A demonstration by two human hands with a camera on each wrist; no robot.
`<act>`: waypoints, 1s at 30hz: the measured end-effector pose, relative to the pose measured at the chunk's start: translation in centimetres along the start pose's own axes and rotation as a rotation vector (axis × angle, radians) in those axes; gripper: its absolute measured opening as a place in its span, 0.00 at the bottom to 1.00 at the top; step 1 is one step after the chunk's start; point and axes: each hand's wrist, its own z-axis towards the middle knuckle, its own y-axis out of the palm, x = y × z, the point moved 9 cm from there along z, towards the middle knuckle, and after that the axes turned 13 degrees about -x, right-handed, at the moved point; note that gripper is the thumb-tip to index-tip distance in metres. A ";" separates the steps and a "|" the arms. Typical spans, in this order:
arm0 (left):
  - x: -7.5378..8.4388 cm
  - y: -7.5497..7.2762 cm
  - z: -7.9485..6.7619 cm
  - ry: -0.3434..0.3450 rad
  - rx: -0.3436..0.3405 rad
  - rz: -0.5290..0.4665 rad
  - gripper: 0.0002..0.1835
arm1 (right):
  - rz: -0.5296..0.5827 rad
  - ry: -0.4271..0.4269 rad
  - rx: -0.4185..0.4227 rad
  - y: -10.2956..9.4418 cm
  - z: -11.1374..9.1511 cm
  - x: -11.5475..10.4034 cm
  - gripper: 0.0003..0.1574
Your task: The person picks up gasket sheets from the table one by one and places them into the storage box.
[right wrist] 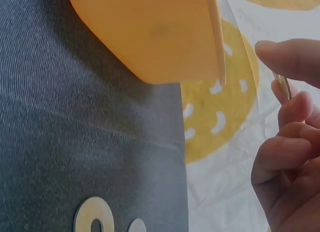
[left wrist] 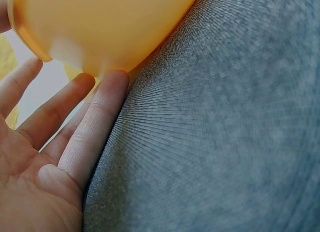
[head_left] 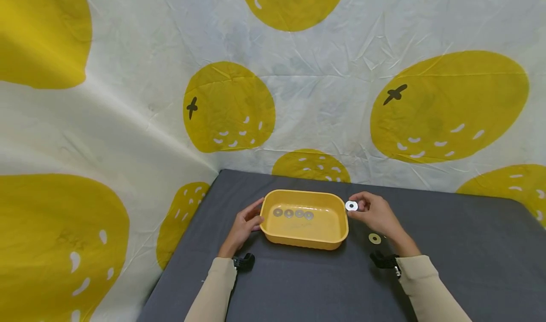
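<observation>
A yellow plastic tray (head_left: pixel 304 241) with rounded corners sits on the dark cloth. My left hand (head_left: pixel 242 227) is at its left end; in the left wrist view extended fingers (left wrist: pixel 100 101) touch the outer wall. Thumb and fingertips of my right hand (head_left: pixel 379 214) pinch a flat metal washer (head_left: pixel 351 206) just off the tray's right rim. The right wrist view shows this washer (right wrist: pixel 285 85) nearly edge-on, apart from the tray wall. Several similar washers (head_left: pixel 299 213) lie in a row on the tray floor, toward its far left.
A loose washer (head_left: pixel 374 239) lies on the grey cloth-covered table (head_left: pixel 298 284), under the right hand's wrist side. Close by is a smaller round piece (right wrist: pixel 137 226). A white curtain with yellow fruit shapes (head_left: pixel 324 99) hangs behind and along the left side.
</observation>
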 end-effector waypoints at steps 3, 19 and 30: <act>0.1 0.0 0.0 0.004 0.001 0.003 0.32 | 0.006 -0.010 -0.009 0.3 0.2 -0.3 0.22; 0.2 0.2 0.0 0.003 -0.020 0.004 0.32 | 0.016 -0.078 -0.049 2.0 1.4 -3.9 0.20; 0.2 0.1 0.0 -0.007 -0.015 0.003 0.32 | 0.024 -0.125 -0.115 4.8 2.8 -6.3 0.18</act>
